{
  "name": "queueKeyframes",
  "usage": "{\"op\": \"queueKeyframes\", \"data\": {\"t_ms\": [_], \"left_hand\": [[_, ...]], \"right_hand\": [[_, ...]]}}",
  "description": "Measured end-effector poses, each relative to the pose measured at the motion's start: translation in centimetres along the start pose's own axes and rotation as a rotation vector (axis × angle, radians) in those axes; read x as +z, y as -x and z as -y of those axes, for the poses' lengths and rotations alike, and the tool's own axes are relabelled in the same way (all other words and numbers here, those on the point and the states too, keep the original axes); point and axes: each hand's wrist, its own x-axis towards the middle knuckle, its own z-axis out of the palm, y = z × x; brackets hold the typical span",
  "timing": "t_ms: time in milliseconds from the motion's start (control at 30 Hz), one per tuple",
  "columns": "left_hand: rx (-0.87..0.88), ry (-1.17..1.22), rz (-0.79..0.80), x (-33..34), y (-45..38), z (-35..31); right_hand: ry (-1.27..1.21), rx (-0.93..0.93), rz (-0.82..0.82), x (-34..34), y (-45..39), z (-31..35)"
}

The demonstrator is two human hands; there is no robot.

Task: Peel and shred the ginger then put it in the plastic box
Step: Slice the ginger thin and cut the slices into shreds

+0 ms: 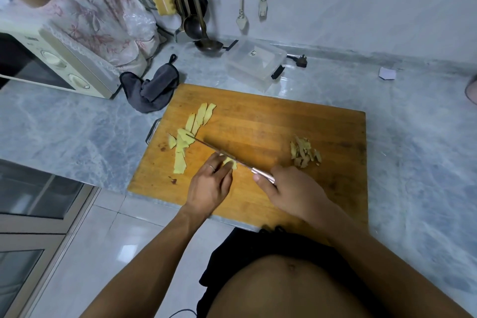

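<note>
**Slicing ginger on the board**

Slicing under way, head view. The right hand grips the handle of a knife, fingers curled round it; the blade runs up and to the left across the chopping board, its tip among the ginger slices. The left hand holds a small ginger piece down against the board, fingertips curled onto it, just beside the blade. A ring sits on one finger.

The pale yellow slices lie in a loose row on the left part of the board, from the far side toward the left hand. A heap of brownish peelings lies on the right part, well apart from the slices.

The plastic box, clear, lid on, stands on the worktop just behind the board. A dark cloth lies beside the board's far left corner, a microwave further left.
</note>
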Motion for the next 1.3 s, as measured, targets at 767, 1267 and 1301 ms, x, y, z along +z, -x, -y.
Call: {"op": "queueKeyframes", "data": {"t_ms": [767,1267,1301], "left_hand": [[-0.088,-0.017,-0.035,-0.7,-0.8,-1.0],[-0.108,-0.057,-0.026,-0.4,-0.7,-0.9],[-0.113,-0.052,-0.024,-0.3,-0.7,-0.9]], "right_hand": [[-0.083,0.064,0.012,1.1,1.5,2.4],[-0.042,0.022,0.002,0.9,1.7,1.7],[-0.044,0.026,0.008,0.9,1.8,1.7]]}}
